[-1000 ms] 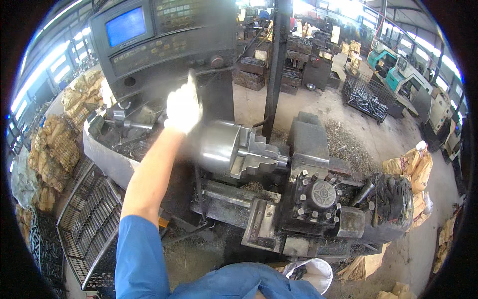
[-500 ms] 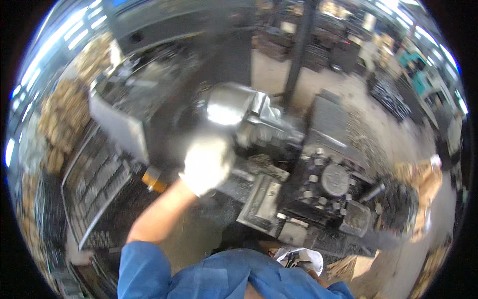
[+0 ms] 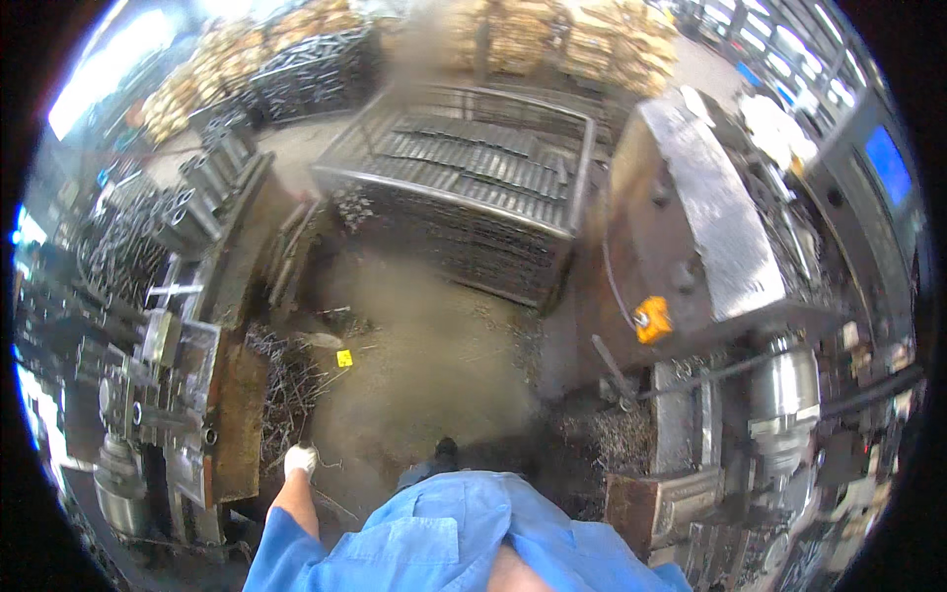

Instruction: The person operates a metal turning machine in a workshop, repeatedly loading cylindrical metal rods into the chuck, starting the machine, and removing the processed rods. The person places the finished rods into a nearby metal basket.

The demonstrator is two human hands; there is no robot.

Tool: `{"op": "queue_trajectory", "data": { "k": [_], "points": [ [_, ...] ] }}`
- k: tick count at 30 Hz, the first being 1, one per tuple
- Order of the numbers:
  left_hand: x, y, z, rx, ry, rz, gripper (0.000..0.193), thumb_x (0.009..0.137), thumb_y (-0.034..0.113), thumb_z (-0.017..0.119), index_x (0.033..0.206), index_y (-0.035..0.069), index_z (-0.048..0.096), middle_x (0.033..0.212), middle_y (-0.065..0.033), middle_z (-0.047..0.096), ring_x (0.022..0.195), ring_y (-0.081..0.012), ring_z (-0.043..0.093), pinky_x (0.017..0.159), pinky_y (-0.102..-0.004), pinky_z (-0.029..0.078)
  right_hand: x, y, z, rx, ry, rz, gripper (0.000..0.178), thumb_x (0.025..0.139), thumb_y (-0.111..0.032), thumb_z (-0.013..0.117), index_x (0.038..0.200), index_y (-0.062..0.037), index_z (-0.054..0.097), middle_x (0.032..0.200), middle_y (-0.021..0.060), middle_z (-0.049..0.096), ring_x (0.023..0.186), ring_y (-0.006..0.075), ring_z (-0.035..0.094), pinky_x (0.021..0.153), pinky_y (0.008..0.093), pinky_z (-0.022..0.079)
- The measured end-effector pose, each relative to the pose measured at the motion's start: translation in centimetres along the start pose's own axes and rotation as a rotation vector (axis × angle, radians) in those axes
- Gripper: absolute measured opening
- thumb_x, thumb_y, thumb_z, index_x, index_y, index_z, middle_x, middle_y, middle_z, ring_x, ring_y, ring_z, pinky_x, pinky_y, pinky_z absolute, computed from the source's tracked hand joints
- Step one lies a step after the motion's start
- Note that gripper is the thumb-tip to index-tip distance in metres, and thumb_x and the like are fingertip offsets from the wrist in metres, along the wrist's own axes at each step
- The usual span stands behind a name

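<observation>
Okay, blue shirt (image 3: 395, 545) is nearest, across the bottom edge, with a dark shoe (image 3: 447, 450) just past it on the floor (image 3: 434, 375). Left hand (image 3: 302, 459), in a white glove, is low, left of the shirt; too small to read, can't tell if its fingers are clenched, loose or grasping anything. Right hand is out of view, so can't tell its fingers either. Shavings (image 3: 284, 385) lie tangled just beyond the left hand, along the left machine (image 3: 235, 424); can't tell if glove and strands touch. That machine has a shiny chuck (image 3: 120, 505) at its near end. Over right, the right machine (image 3: 671, 227) has a silver chuck (image 3: 787, 380); chips (image 3: 617, 439) lie at its foot. Farther out, a yellow square (image 3: 344, 358) lies beside the shavings, and an orange box (image 3: 652, 320) is on the right machine's side. Gray tubes (image 3: 200, 187) cluster up the left. Ahead, a crate (image 3: 444, 232) holds rows of dark rods (image 3: 473, 163). Behind: a bin (image 3: 316, 99) of parts, stacked tan sacks (image 3: 617, 44). Far right, blue screen (image 3: 888, 163).
</observation>
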State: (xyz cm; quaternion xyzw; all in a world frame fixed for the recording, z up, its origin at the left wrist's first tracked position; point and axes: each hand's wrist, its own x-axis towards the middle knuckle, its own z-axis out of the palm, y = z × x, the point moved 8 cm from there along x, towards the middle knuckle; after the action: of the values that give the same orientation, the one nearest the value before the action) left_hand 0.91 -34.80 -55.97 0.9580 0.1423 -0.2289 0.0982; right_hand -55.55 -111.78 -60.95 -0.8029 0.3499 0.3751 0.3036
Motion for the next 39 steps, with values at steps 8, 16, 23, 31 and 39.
{"op": "queue_trajectory", "data": {
  "k": [8,16,23,31,39],
  "points": [
    [-11.9,-5.6,10.5,0.225,-0.278,0.078,0.043,0.102,0.027,0.046,0.115,0.001,0.078,0.119,-0.0204,0.077,0.107,-0.0377,0.075,0.091,-0.0475,0.060,13.2,-29.1,-11.3,-0.856,-0.046,-0.655,0.024,0.086,-0.031,0.070,0.097,-0.0151,0.084,0.105,0.0146,0.080,0.097,0.0328,0.079,0.079,0.0478,0.062],
    [-14.3,-2.8,17.7,-0.421,-0.391,-0.112,0.073,0.092,0.046,0.067,0.142,-0.007,0.062,0.142,-0.0298,0.065,0.136,-0.0424,0.061,0.111,-0.0430,0.049,23.5,-49.1,-18.7,-0.643,0.000,-0.739,0.022,0.090,-0.027,0.065,0.094,-0.0129,0.082,0.098,0.0141,0.080,0.090,0.0342,0.078,0.074,0.0466,0.061],
    [-15.9,2.3,-1.2,-0.733,-0.115,-0.631,0.064,0.095,0.043,0.065,0.140,-0.002,0.066,0.142,-0.0290,0.065,0.138,-0.0392,0.060,0.114,-0.0433,0.048,31.5,-65.7,-17.6,-1.239,0.100,-1.183,0.023,0.094,-0.029,0.062,0.097,-0.0171,0.081,0.104,0.0134,0.079,0.096,0.0361,0.076,0.079,0.0503,0.061],
    [-15.6,3.5,-9.1,-0.708,-0.023,-0.666,0.067,0.097,0.048,0.060,0.142,-0.001,0.063,0.144,-0.0283,0.064,0.137,-0.0428,0.058,0.115,-0.0462,0.047,36.9,-79.1,-14.7,-1.445,0.024,-1.326,0.025,0.096,-0.018,0.059,0.105,-0.0164,0.082,0.111,0.0108,0.080,0.104,0.0321,0.077,0.083,0.0487,0.062],
    [-25.4,-12.0,7.7,-1.210,0.319,-1.154,0.068,0.096,0.039,0.067,0.146,-0.007,0.059,0.140,-0.0266,0.068,0.133,-0.0349,0.065,0.111,-0.0395,0.050,30.7,-91.1,-7.4,-1.200,-0.115,-1.412,0.017,0.093,-0.028,0.065,0.101,-0.0229,0.080,0.105,0.0076,0.081,0.098,0.0307,0.077,0.081,0.0456,0.061]
  ]
}}
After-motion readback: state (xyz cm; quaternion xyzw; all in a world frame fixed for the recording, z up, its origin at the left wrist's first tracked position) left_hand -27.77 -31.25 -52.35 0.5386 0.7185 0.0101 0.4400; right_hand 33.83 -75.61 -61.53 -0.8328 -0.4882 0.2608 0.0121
